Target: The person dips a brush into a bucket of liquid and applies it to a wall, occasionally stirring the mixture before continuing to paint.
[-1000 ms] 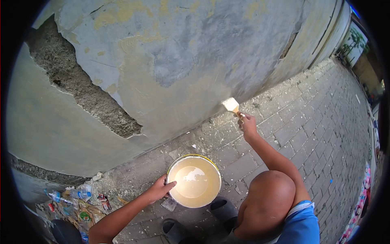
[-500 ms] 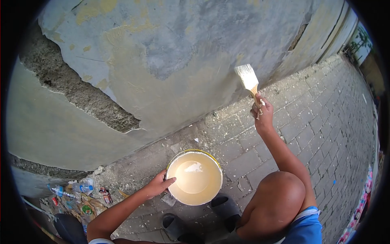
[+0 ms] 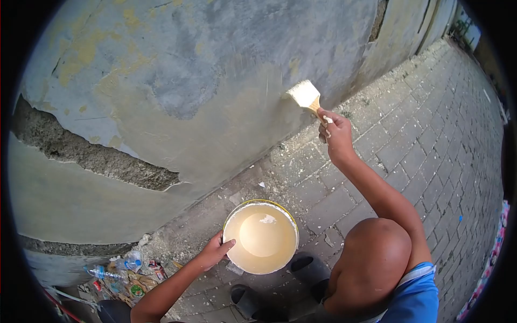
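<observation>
My right hand (image 3: 336, 134) is closed round the wooden handle of a wide paintbrush (image 3: 305, 95). Its pale, paint-coated bristles point up and left, at the lower part of the grey wall (image 3: 231, 113); whether they touch it I cannot tell. Pale paint marks my fingers. My left hand (image 3: 215, 252) grips the left rim of a round bucket (image 3: 260, 237), thumb over the edge. Cream-coloured paint lies inside the bucket, which has a yellow edge at the back.
Broken plaster exposes a rough strip (image 3: 86, 148) on the wall's left. Plastic bottles (image 3: 129, 262) and other litter lie at the lower left. Paving bricks (image 3: 398, 145) run along the wall. My dark sandals (image 3: 309, 269) and bent knee are beside the bucket.
The brush rose from low on the wall, then swung left, its bristles now tilted further left. My left hand has stayed on the bucket rim. The camera view has shifted slightly.
</observation>
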`<state>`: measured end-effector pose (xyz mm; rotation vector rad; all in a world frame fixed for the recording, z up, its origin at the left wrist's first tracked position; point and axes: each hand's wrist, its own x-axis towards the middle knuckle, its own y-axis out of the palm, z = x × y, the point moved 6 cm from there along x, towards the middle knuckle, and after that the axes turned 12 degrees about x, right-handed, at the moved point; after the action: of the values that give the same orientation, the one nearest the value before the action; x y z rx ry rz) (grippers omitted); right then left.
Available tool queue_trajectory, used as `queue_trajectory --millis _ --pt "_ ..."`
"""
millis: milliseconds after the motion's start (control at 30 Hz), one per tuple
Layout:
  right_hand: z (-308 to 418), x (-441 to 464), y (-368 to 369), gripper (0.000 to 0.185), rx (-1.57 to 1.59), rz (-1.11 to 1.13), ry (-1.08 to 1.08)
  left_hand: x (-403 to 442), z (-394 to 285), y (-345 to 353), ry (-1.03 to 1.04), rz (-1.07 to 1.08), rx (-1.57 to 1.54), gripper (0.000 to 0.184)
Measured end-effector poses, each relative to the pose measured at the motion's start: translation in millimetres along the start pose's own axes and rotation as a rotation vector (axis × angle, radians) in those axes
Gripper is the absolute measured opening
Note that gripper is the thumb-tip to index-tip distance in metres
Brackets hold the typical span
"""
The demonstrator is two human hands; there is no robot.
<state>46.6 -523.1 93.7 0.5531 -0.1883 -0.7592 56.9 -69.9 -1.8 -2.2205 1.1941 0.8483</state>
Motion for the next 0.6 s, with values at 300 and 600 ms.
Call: queue_trajectory --millis 300,600 --pt "14 0 -15 0.024 0.132 0.022 -0.081 -4 -6 2 -0.032 -0.035 -0.009 0.048" --pt "-120 -38 -94 0.045 -0.641 -0.279 0.437 -4 0 0 -0.031 -0.083 -0.017 0.051"
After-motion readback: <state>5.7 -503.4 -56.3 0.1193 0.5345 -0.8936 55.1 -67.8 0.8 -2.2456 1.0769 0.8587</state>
